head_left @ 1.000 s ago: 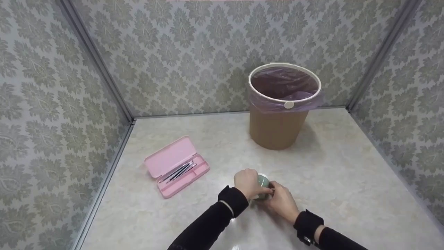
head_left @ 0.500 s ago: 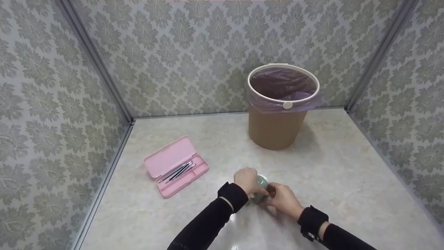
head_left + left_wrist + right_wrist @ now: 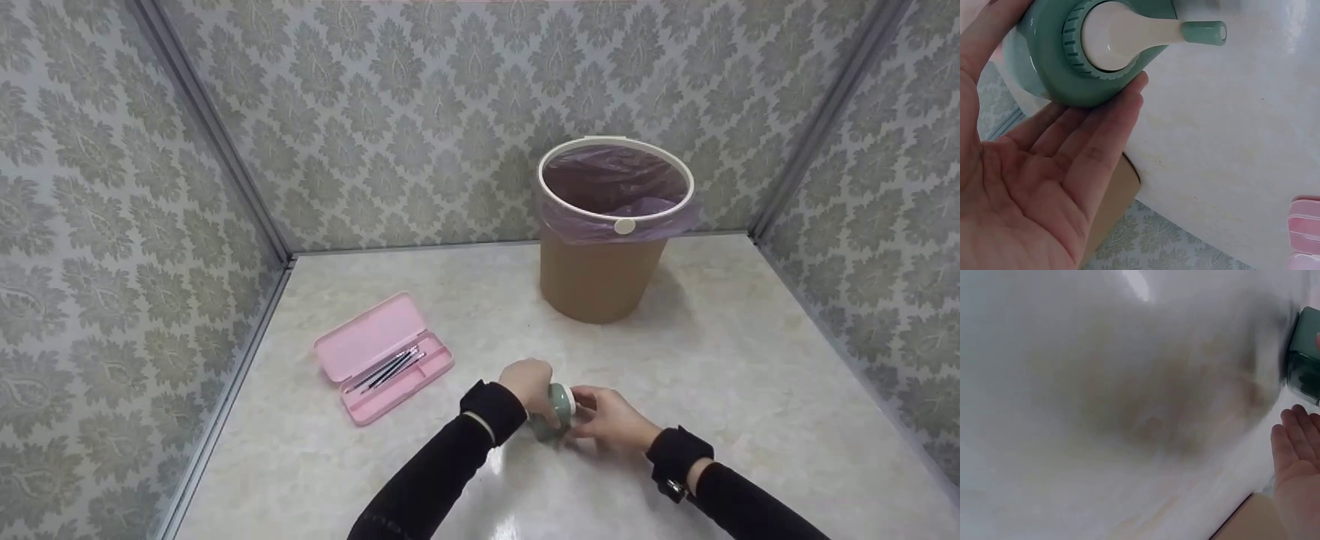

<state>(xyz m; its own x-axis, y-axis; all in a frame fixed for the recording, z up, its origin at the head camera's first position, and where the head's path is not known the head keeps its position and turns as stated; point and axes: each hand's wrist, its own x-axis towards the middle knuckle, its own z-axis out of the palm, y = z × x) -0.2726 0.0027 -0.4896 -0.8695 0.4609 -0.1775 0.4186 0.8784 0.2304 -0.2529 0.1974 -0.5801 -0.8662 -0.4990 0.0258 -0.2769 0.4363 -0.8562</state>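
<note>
A green hand-crank pencil sharpener (image 3: pixel 561 406) stands between my two hands on the table. My left hand (image 3: pixel 527 384) grips its body from the side, thumb on one side and fingers on the other. A cream crank handle with a green knob (image 3: pixel 1203 32) points away from the palm in the left wrist view. My right hand (image 3: pixel 613 421) is at the sharpener's pale face, thumb and fingers spread. In the right wrist view its fingers (image 3: pixel 1292 439) lie straight beside the dark translucent lower part (image 3: pixel 1304 377). Nothing shows in that hand.
An open pink pencil case (image 3: pixel 375 337) lies to the left, with several pencils (image 3: pixel 390 370) in it. Behind the hands stands a brown bin (image 3: pixel 596 277) with a purple liner (image 3: pixel 652 214). Patterned walls enclose the table at the back and sides.
The sharpener has turned, with its pale face now toward my right hand, and shifted slightly left with my left hand. My right fingers have spread apart.
</note>
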